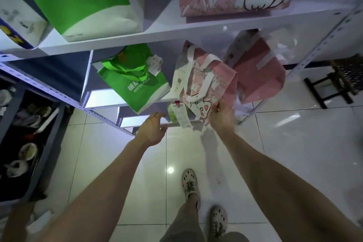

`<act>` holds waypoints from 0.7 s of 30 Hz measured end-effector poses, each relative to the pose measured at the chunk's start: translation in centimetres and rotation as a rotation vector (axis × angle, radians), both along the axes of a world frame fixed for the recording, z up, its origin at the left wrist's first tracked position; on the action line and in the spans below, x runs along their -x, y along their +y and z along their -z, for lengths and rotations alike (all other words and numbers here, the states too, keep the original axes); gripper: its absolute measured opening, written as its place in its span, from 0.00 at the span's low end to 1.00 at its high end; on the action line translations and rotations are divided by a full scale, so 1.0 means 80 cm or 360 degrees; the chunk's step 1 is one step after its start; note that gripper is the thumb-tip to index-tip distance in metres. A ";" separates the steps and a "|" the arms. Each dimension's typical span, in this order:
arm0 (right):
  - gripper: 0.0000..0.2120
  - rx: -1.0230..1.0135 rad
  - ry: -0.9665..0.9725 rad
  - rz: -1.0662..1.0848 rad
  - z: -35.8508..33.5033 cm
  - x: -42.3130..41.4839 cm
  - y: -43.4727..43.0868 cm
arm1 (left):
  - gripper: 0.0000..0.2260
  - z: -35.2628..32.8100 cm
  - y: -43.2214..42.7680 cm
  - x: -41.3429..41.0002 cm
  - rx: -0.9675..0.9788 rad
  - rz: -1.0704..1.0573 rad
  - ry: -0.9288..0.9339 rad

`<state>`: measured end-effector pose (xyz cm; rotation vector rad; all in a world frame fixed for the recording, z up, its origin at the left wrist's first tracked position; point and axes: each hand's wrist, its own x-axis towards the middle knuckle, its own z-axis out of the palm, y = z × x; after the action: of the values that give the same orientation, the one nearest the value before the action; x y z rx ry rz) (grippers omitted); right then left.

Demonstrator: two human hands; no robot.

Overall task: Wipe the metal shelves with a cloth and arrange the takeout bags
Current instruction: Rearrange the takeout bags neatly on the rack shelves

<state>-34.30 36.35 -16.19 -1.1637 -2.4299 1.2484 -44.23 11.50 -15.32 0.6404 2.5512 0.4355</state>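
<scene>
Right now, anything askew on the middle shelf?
Yes. The green bag leans, one corner past the shelf edge. The pink cat bag tilts too, its lower corner gripped by the right hand.

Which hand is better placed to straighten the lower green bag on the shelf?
Left. The left hand is open just below the green fabric takeout bag; the right hand grips the pink cat-print bag.
</scene>
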 end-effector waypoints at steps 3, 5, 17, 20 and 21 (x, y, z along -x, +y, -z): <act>0.07 0.0017 -0.0031 -0.0013 -0.014 -0.050 0.000 | 0.21 0.006 -0.002 -0.033 -0.0115 -0.0089 -0.0050; 0.08 0.0027 -0.0011 -0.0014 -0.018 -0.084 0.001 | 0.23 0.007 -0.004 -0.056 -0.0189 -0.0199 -0.0125; 0.12 0.0078 0.0023 -0.0421 -0.035 -0.171 -0.036 | 0.28 0.000 -0.078 -0.138 -0.0672 -0.0947 -0.0543; 0.10 0.0090 -0.0015 -0.0588 -0.036 -0.153 -0.067 | 0.34 -0.010 -0.109 -0.131 -0.0717 -0.0998 -0.0434; 0.09 0.0086 -0.0011 -0.0638 -0.037 -0.143 -0.080 | 0.36 -0.015 -0.121 -0.127 -0.0739 -0.1016 -0.0430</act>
<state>-22.84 29.92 -13.21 -0.7092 -2.7407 1.4185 -34.06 1.80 -14.13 -0.1169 2.3483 1.2576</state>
